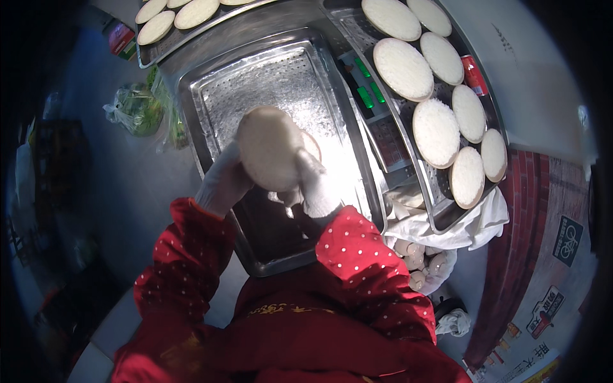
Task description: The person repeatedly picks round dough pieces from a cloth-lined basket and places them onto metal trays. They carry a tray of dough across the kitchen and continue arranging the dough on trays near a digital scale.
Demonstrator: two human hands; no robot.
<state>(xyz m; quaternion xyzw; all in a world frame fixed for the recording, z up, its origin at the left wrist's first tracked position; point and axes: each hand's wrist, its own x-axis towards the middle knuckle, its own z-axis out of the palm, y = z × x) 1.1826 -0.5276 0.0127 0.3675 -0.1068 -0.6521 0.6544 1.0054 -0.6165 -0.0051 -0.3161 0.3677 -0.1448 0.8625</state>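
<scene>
Both of my hands wear pale gloves and hold up a round, light beige dish (269, 148), blurred by motion, above a perforated metal tray (268, 81). My left hand (224, 179) grips the dish's left edge. At its lower right edge is my right hand (316, 182), its thumb against the dish. Part of a second round, pale piece (311, 145) shows behind the first; whether it is held too, I cannot tell. On a perforated tray (428, 191) at the right lie several round dishes filled with white grains (402, 68).
Another tray (148, 56) with filled round dishes stands at the upper left. Bagged green vegetables (139, 110) lie left of the middle tray. A red can (474, 75) is beyond the right tray; white cloth (488, 220) and a bag of round pieces (416, 258) are below it.
</scene>
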